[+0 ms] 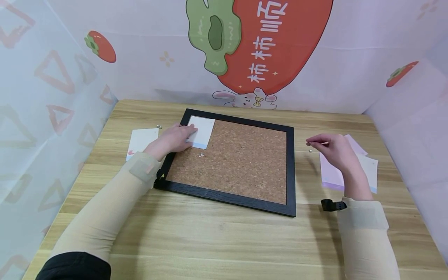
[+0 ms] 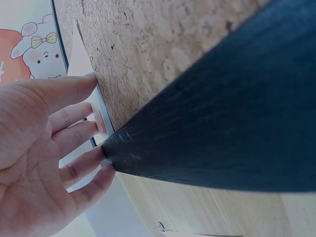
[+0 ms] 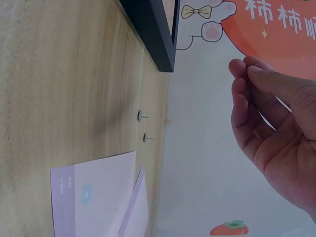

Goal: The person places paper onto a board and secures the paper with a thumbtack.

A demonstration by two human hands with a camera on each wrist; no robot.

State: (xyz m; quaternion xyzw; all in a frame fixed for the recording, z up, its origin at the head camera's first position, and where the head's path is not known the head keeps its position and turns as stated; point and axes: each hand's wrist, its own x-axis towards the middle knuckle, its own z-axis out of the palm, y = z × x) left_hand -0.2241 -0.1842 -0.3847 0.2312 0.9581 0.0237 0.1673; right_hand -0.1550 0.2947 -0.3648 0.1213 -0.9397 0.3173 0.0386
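My left hand (image 1: 174, 139) lies over the left side of a black-framed corkboard (image 1: 245, 163), fingers extended onto a white note card (image 1: 204, 130) in its upper left corner. In the left wrist view, the thumb touches the card while the lower fingertips rest on the black frame (image 2: 197, 123). My right hand (image 1: 334, 149) is raised above the table beyond the board's right edge. Its thumb and index fingertips are pinched together in the right wrist view; what sits between them is mostly hidden. Thumbtacks (image 3: 140, 116) stand points-up on the table below.
Lilac and white note cards (image 1: 331, 171) overlap at the right, under the right forearm. Another white card (image 1: 141, 140) lies left of the board, with small tacks (image 1: 159, 126) by its top corner. Tiny bits (image 1: 201, 155) lie on the cork. A printed backdrop (image 1: 147, 70) rises behind the table.
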